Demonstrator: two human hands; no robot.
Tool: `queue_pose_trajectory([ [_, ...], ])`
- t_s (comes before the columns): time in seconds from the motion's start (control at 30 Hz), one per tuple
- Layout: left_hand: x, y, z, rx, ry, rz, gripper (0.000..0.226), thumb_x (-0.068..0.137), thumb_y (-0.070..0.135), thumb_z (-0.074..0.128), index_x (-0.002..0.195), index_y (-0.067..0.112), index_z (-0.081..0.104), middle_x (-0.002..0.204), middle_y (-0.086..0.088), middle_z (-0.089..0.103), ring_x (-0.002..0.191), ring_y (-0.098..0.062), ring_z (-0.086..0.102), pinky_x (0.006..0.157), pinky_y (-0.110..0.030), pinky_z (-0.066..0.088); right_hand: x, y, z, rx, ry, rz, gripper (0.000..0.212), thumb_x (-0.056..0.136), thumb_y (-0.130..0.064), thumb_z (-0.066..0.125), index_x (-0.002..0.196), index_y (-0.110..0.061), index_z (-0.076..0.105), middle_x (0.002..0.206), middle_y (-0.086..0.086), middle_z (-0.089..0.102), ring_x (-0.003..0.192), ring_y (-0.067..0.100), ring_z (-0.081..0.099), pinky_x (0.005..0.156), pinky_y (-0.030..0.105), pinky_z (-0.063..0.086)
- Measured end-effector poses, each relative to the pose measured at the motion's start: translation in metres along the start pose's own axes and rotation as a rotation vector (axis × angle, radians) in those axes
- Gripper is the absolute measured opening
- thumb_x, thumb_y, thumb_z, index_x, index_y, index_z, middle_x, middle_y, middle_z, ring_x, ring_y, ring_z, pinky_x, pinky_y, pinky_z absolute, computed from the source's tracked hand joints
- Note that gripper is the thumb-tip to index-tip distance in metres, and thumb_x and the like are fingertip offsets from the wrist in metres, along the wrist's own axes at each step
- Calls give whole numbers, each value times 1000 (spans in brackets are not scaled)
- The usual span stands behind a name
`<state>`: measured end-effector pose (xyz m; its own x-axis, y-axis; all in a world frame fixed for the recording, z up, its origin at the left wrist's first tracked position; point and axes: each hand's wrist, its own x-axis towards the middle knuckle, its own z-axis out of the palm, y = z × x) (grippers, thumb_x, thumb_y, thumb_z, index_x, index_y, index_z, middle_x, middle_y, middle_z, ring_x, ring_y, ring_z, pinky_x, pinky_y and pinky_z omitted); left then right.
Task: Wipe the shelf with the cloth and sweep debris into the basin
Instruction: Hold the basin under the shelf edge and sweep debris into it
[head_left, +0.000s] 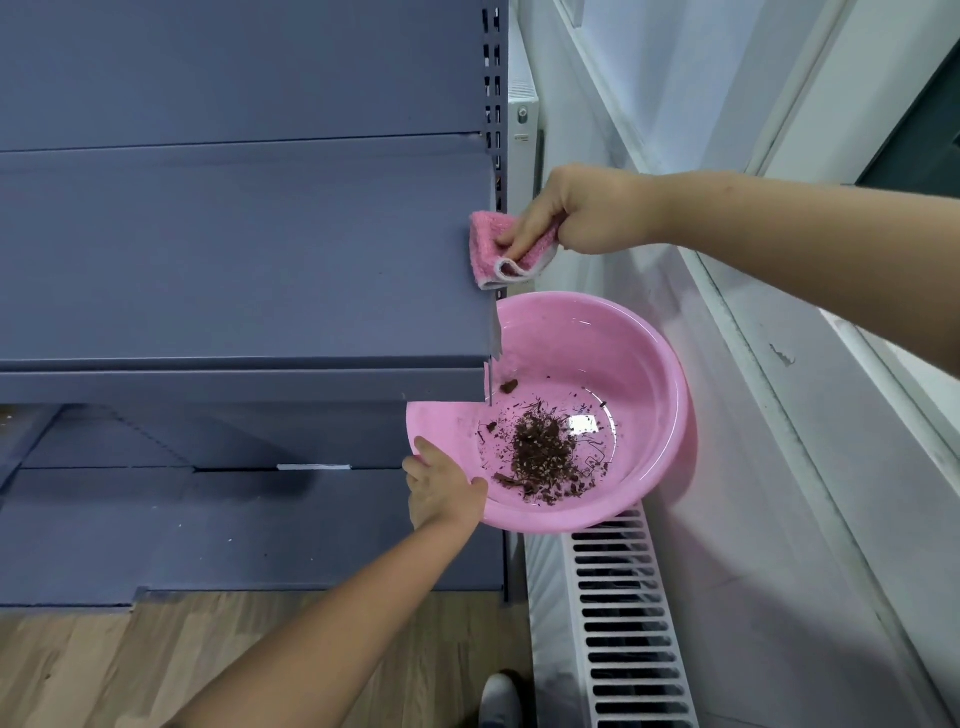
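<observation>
— Where's the cloth?
— The pink cloth (501, 248) sits folded at the right end of the grey shelf (249, 254), overhanging the edge; the right hand (576, 218) grips it, fingers curled on top.
— And the basin?
— The pink basin (660, 358) hangs just below that end, its near rim pinched by the left hand (441, 488). Dark debris (545, 452) lies heaped on its bottom, above a white radiator (623, 623).

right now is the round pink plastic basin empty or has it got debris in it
Not empty: the round pink plastic basin holds a pile of dark brown debris on its bottom, with scattered bits around it.
</observation>
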<state>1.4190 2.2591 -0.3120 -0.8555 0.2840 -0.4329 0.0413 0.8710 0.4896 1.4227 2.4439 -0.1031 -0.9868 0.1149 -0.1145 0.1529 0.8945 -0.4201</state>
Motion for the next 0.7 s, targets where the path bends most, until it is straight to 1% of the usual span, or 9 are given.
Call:
queue_pose_trajectory([
  [0.07, 0, 0, 0, -2, 1, -3, 84, 90, 19, 56, 149, 2, -1, 144, -19, 22, 132, -31, 34, 105, -40, 42, -3, 7, -1, 8, -6, 15, 62, 71, 23, 30, 112, -5, 67, 120, 15, 67, 120, 37, 54, 105, 52, 41],
  [0.17, 0, 0, 0, -5, 2, -7, 84, 90, 19, 57, 149, 2, -1, 144, -19, 22, 132, -32, 34, 105, -40, 41, -9, 18, 2, 3, -51, 59, 56, 76, 21, 36, 113, -8, 67, 119, 11, 68, 118, 33, 57, 105, 47, 43],
  [0.23, 0, 1, 0, -7, 8, -9, 85, 90, 19, 57, 149, 2, -1, 144, -18, 22, 133, -31, 34, 105, -39, 41, -11, 22, 8, -3, -104, 84, 50, 80, 18, 39, 115, -8, 66, 121, 9, 67, 119, 29, 57, 107, 44, 42],
  [0.3, -1, 1, 0, -19, 10, -9, 85, 90, 19, 57, 149, 2, -2, 144, -18, 21, 133, -31, 33, 104, -38, 40, -12, 24, 14, 4, -116, 92, 47, 83, 16, 40, 116, -6, 65, 123, 9, 66, 119, 27, 57, 107, 41, 42],
  [0.4, -1, 1, 1, -78, 19, -24, 86, 90, 17, 58, 149, 2, -2, 145, -17, 22, 133, -31, 34, 102, -38, 41, -11, 25, 22, -1, -112, 102, 48, 83, 16, 38, 117, -6, 65, 123, 9, 65, 117, 28, 57, 105, 41, 43],
  [0.53, 1, 2, 1, -236, 45, -90, 84, 86, 10, 63, 148, -2, 7, 145, -19, 24, 129, -35, 42, 100, -41, 42, -8, 26, 33, -45, -105, 114, 54, 81, 16, 34, 119, -9, 64, 121, 8, 66, 105, 26, 58, 94, 32, 48],
  [0.57, 2, 3, 0, -295, 48, -121, 80, 85, 8, 63, 146, -4, 12, 145, -20, 24, 127, -36, 44, 98, -40, 42, -7, 27, 35, -53, -96, 108, 56, 80, 16, 33, 119, -9, 64, 120, 8, 67, 104, 28, 59, 92, 34, 49],
  [0.63, 5, 6, -1, -421, 59, -186, 64, 86, 5, 61, 138, -7, 26, 143, -21, 28, 121, -39, 48, 94, -39, 43, -5, 28, 39, -73, -122, 105, 55, 81, 15, 34, 119, -10, 65, 118, 10, 68, 101, 29, 58, 90, 35, 49],
  [0.7, 9, 8, -4, -555, 81, -253, 48, 88, 3, 57, 129, -8, 35, 139, -22, 37, 117, -38, 51, 91, -38, 44, -5, 27, 43, -88, -160, 112, 53, 82, 13, 34, 120, -10, 64, 117, 11, 67, 94, 27, 55, 82, 29, 47],
])
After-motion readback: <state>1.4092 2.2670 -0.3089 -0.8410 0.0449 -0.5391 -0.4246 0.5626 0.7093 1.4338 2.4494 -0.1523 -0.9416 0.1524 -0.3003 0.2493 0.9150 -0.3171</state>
